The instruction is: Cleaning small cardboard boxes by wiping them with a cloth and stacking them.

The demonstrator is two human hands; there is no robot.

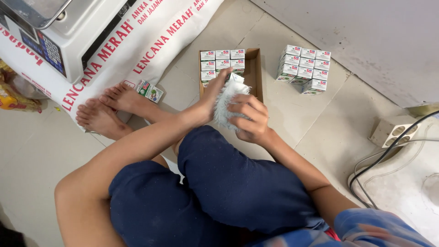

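One fluffy cloth, two hands

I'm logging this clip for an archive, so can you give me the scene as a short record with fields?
setting: person seated on a tiled floor
left hand: on a fluffy white cloth
right hand: fingers gripping the same cloth
cardboard tray: holds rows of small white cartons
stack of cartons: right of the tray
loose carton: by the feet
weighing scale: on a printed sack

Soft, even daylight fills the scene — bright on the pale floor, with only faint shadows under the legs. Focus is sharp centrally; the edges bend slightly — no glare.
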